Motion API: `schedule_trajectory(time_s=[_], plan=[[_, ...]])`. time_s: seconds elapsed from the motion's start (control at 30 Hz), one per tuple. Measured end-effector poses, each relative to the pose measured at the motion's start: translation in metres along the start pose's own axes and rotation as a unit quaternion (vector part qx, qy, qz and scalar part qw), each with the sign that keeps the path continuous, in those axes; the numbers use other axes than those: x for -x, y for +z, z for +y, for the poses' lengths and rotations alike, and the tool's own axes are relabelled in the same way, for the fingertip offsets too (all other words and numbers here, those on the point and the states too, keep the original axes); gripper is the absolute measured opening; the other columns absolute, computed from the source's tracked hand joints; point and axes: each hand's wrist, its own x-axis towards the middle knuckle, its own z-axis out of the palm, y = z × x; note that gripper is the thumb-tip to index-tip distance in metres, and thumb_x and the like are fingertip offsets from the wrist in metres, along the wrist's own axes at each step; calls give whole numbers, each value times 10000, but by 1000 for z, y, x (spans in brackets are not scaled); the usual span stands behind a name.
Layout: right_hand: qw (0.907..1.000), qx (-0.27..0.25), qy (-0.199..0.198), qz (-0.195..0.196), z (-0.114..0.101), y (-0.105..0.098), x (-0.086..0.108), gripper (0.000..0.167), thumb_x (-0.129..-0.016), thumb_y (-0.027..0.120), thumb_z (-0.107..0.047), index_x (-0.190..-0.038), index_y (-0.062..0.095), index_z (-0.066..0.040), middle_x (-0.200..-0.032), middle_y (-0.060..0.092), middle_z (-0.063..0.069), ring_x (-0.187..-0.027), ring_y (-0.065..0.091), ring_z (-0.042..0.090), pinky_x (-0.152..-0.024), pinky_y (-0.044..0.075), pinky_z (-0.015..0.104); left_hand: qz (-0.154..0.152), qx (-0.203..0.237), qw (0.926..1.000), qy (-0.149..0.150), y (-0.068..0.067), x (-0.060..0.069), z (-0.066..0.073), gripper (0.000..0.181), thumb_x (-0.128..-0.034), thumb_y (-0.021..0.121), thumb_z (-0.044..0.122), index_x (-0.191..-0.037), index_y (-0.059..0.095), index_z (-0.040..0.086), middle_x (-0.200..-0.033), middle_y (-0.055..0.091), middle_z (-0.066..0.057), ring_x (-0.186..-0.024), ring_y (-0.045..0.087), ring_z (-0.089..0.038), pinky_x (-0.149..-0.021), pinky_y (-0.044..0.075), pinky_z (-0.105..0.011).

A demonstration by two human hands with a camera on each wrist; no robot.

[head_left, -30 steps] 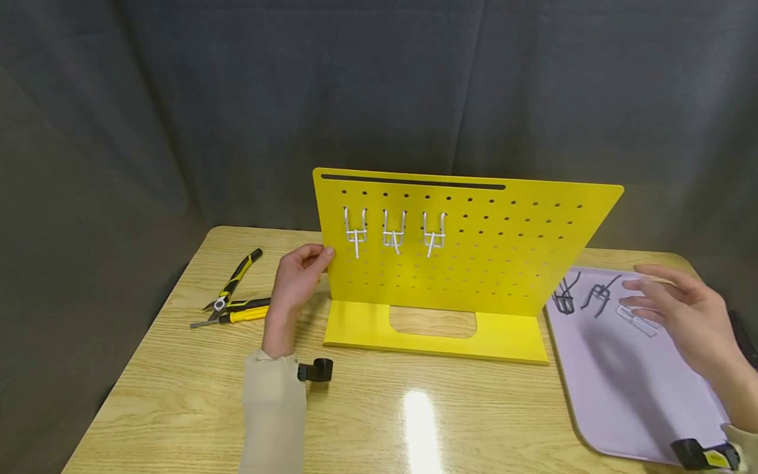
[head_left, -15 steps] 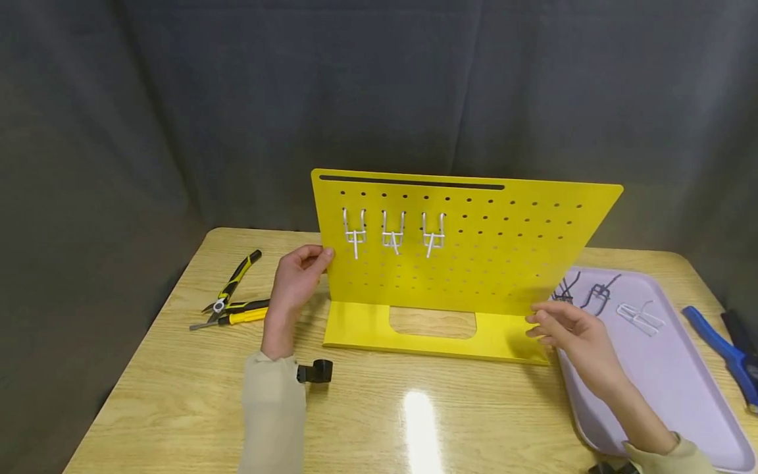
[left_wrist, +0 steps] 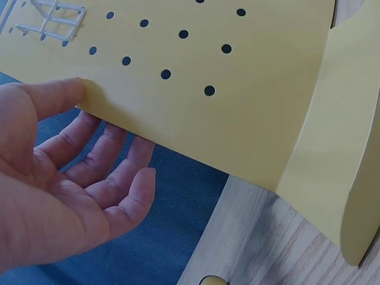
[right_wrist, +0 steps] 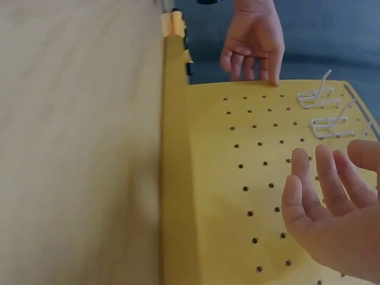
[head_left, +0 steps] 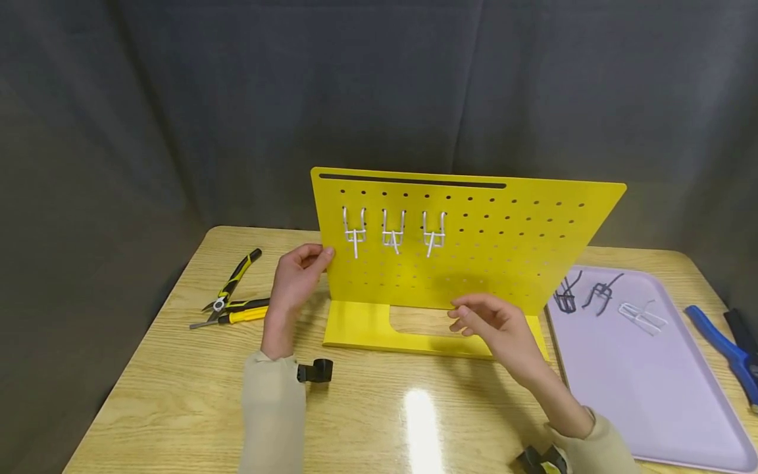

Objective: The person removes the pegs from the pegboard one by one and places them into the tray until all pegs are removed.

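A yellow pegboard (head_left: 491, 257) stands upright on its yellow base. My left hand (head_left: 297, 276) grips its left edge; the left wrist view shows the thumb (left_wrist: 59, 95) on the front face and the fingers behind the edge. Three white wire hooks hang side by side on the board's upper left: a left hook (head_left: 356, 232), a middle hook (head_left: 393, 234) and a right hook (head_left: 434, 235). My right hand (head_left: 497, 332) hovers before the board's lower part, above the base cutout. Its fingers are loosely bent, with nothing between them.
A lilac tray (head_left: 645, 388) on the right bears two black hooks (head_left: 603, 289) and a white hook (head_left: 642, 316). Blue-handled pliers (head_left: 725, 349) lie beyond it. Left of the board lie black-and-yellow pliers (head_left: 233, 280) and a yellow screwdriver (head_left: 245, 315).
My right hand has moved left from over the tray to in front of the board's lower part. The left hand keeps its grip on the board's edge.
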Motion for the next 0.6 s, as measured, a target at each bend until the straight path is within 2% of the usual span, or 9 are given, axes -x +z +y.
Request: schedule_trajectory(time_s=[0.2,0.43,0.6], plan=[[9980,94,-506,362,-13,11,-15,186,-963,555,-21,-1115,611,72,-980,694,-1,-806,671,178,-737,531,271,9,2,10000,8,0,0,0,323,-976,580,211,-1149,626,-58,-1055,629,-179,-1000,572,-311,-891,435,-381],[9937,-91,-997,499,-28,23,-32,231,-940,568,29,-1151,567,122,-1024,675,109,-805,672,203,-763,535,278,-15,8,10000,-20,0,1,0,335,-977,578,226,-1154,622,-56,-1074,624,-190,-1014,566,-315,-900,422,-385],[9915,-104,-1190,511,-34,28,-43,287,-920,580,60,-1204,551,89,-1016,665,200,-775,673,174,-728,540,288,-7,27,10000,-40,1,0,-1,337,-975,581,231,-1153,624,-52,-1081,619,-193,-1014,565,-315,-895,421,-377]])
